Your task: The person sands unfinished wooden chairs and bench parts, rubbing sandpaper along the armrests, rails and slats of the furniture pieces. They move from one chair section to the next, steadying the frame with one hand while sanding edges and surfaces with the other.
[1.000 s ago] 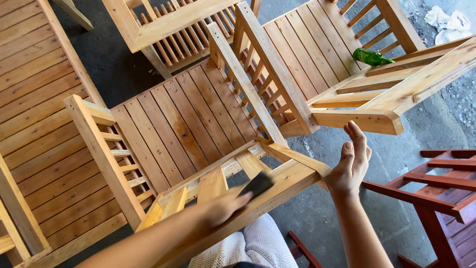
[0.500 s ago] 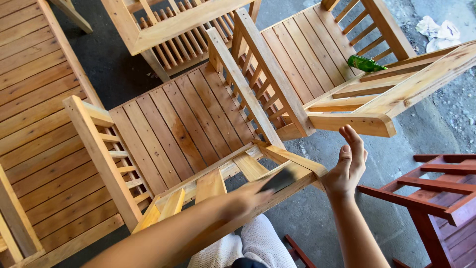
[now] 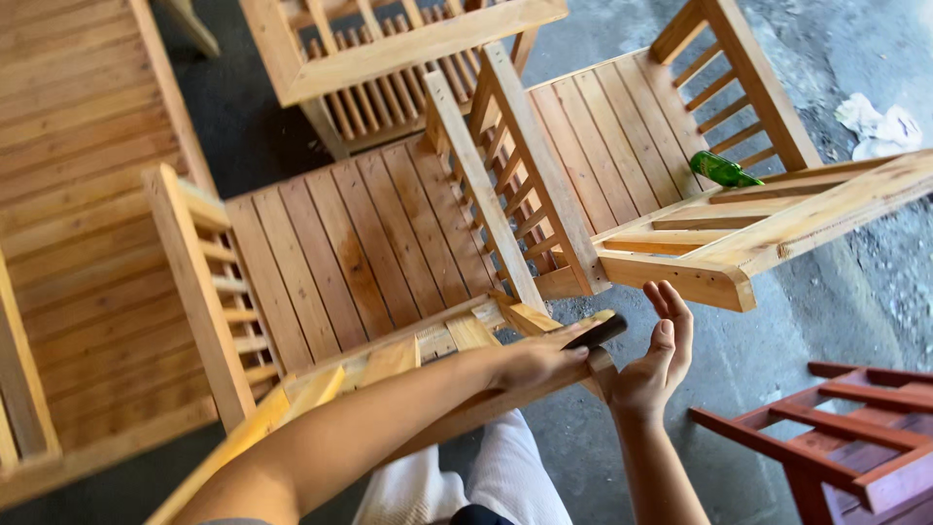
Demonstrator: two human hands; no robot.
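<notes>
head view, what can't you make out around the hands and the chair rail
- Dark pad in the left hand: fingers cover most of it, so its kind is unclear.
- Rail under that hand: the forearm hides part of it.
- Right hand: open, beside the rail end; contact cannot be told.
- Green bottle: partly behind a slat.
- Red chair: cut off by the frame edge.

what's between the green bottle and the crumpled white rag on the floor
In the head view, only bare grey concrete floor separates the green bottle from the crumpled white rag.
</notes>
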